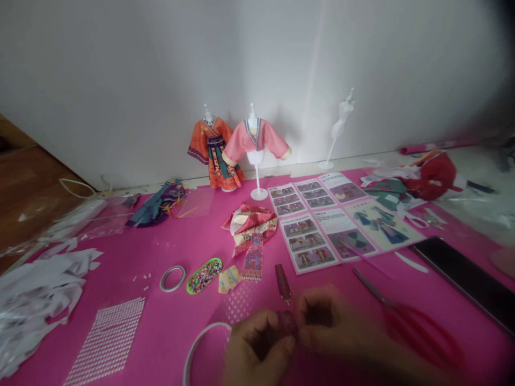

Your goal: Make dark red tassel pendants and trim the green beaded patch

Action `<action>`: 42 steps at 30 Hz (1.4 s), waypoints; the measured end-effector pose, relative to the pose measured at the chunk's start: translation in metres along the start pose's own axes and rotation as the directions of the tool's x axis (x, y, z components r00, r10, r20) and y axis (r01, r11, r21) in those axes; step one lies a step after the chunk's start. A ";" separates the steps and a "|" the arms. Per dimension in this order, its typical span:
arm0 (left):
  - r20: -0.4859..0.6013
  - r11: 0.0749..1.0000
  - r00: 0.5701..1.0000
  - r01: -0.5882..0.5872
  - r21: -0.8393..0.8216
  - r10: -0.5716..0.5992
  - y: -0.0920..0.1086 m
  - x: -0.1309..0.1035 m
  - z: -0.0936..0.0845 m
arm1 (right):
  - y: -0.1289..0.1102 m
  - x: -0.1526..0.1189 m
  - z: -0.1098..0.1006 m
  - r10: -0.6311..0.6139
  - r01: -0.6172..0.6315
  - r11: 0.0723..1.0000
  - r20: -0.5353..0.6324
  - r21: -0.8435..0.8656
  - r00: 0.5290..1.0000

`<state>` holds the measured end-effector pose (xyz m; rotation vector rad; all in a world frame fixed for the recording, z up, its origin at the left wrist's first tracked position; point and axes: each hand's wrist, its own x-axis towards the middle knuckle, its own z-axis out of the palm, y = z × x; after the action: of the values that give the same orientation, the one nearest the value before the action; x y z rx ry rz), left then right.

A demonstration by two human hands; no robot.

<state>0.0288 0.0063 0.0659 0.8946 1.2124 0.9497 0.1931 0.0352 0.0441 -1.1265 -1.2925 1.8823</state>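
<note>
Both hands meet at the front of the pink mat. A small dark red piece of fabric (pixel 286 323) is pinched in my left hand (pixel 259 346), its fingers closed. Beside it my right hand (pixel 328 320) is also closed, fingertips at the fabric's right edge; whether they grip it is blurred. Just beyond lies a dark red pointed strip (pixel 282 284) with tiny beads at its tip. Farther back are a patterned fabric strip (pixel 253 257), a folded red and cream doll garment (pixel 253 222) and a small yellowish fabric piece (pixel 229 279).
Scissors with red handles (pixel 418 327) and a black phone (pixel 466 279) lie right. An instruction sheet (pixel 309 228) is behind. Left are a bead tray (pixel 204 275), tape rolls (pixel 173 278) and a rhinestone sheet (pixel 110 340). Dressed doll stands (pixel 256 139) stand near the wall.
</note>
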 end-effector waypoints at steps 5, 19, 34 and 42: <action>-0.014 0.999 1.000 0.020 -0.047 -0.021 -0.004 0.001 0.001 | -0.002 -0.001 0.001 0.000 0.000 1.000 -0.031 0.012 1.000; 0.042 0.998 0.999 -0.007 0.063 0.004 0.003 0.001 -0.004 | -0.001 0.000 0.000 -0.037 0.037 0.999 0.005 0.001 0.999; 0.047 0.995 0.998 0.027 0.091 -0.031 0.003 0.001 -0.004 | 0.006 0.001 -0.004 -0.072 0.072 0.997 0.017 0.001 0.997; 0.083 0.985 0.997 -0.017 0.170 0.003 -0.002 0.008 -0.007 | 0.007 0.002 -0.003 -0.089 0.089 0.996 0.013 0.000 0.996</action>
<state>0.0225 0.0134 0.0608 1.0662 1.2322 0.8170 0.1942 0.0357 0.0365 -1.0411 -1.3287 1.8272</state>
